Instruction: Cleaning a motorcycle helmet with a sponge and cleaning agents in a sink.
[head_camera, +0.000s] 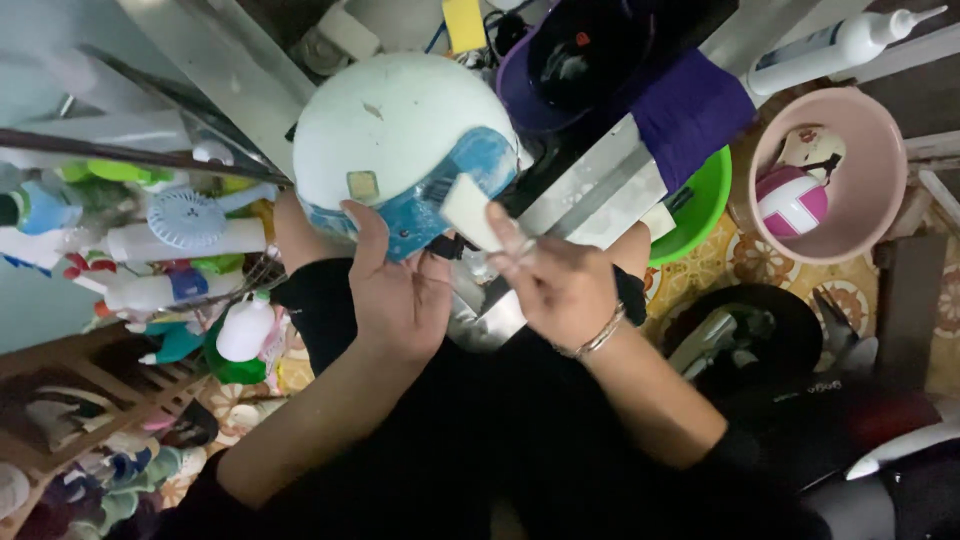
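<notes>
A white helmet with a blue visor rim rests against my lap in the upper middle. My left hand cups its lower edge, thumb up on the white shell beside a small square patch. Between thumb and fingers, my right hand pinches a small pale flat piece held against the blue rim. A metal bracelet circles my right wrist.
A pink basin at the right holds a pink-and-white ball. A green bowl sits beside it. A purple cap lies above. Spray bottles crowd a rack at the left. A dark scooter body fills the lower right.
</notes>
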